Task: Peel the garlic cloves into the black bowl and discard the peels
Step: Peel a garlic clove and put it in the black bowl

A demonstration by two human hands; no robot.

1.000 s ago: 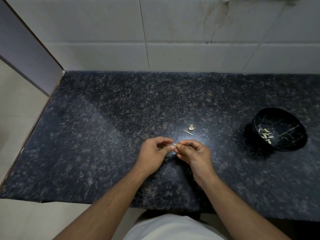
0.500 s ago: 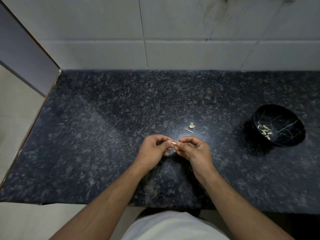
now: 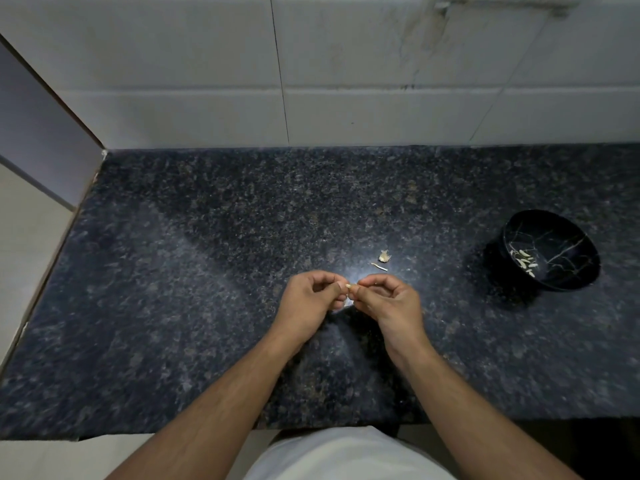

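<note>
The broad, dark speckled granite counter (image 3: 207, 306) runs from the pale tiled wall (image 3: 346, 64) back to the person's waist, and nearly all of it lies bare. The work is kept to the middle, close to the body, where it is easiest to see and reach.

Well off to the right sits the round black bowl with thin gold veining (image 3: 550, 251). It already holds a small cluster of pale peeled cloves (image 3: 526, 261) against its near-left wall. I judge it is parked out of the way so stray skin does not fall in, yet within a short reach of the right arm.

The left hand (image 3: 311, 299) and the right hand (image 3: 391, 303) meet just above the counter, fingers curled in, thumbs and forefingers tip to tip. Between them they pinch one small pale garlic clove (image 3: 350, 286) — the left looks to steady it while the right picks at its skin, though the clove is too small to tell how much skin is off.

Just beyond the hands, a crumpled papery scrap of peel (image 3: 384, 256) and a thin pale sliver (image 3: 379, 267) lie near each other on the stone — dropped there, I would guess, to be gathered and thrown out at the end.
</note>
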